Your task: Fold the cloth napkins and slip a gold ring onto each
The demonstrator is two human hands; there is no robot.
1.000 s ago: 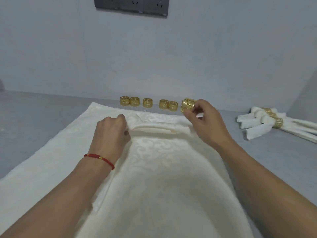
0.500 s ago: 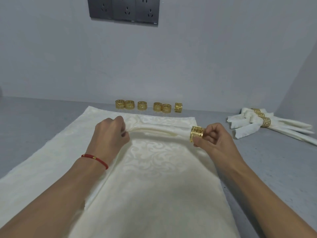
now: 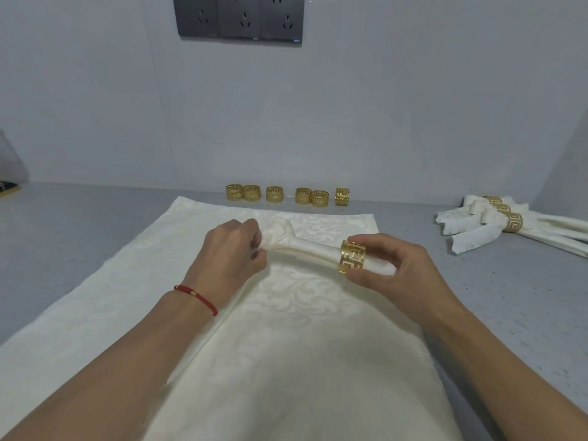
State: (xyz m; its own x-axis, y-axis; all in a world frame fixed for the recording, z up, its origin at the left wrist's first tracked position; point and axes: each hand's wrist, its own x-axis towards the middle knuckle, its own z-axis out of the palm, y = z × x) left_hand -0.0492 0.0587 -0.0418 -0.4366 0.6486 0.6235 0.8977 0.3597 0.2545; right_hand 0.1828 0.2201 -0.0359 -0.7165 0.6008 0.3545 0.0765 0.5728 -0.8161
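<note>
Since a second ago the right hand (image 3: 391, 265) has come back from the row at the wall with a gold ring (image 3: 352, 257) and got it over the end of the gathered napkin (image 3: 305, 249); half a second ago the ring sat just at the tip, and now cloth shows on both sides of it.

Nearest, both forearms reach in from 6 o'clock over the flat part of the napkin, which spreads toward the viewer and is cut off by the lower edge. A red cord bracelet (image 3: 197, 296) sits on the left wrist.

Left hand (image 3: 232, 253), at about 10 o'clock from the cloth's middle, is clenched round the bunched neck of the napkin. Judged purpose: keep the roll tight and taut so the ring slides. Right hand pinches the ring, thumb below, fingers above, the band standing on edge with its bore along the roll (the only way it would pass). Its fingertips hide how much cloth tip pokes out beyond.

Further off at 12 o'clock, six spare rings (image 3: 288, 195) line the foot of the wall, within reach; the rightmost stands apart on its side. At 2 o'clock lie the finished napkins (image 3: 471, 227), each ringed, overlapping, their far ends running out of frame; I count three rings, though the stack is hard to separate.

Grey table (image 3: 79, 237); wall sockets (image 3: 238, 17) above. A dark object at 9 o'clock is cropped and unreadable.
</note>
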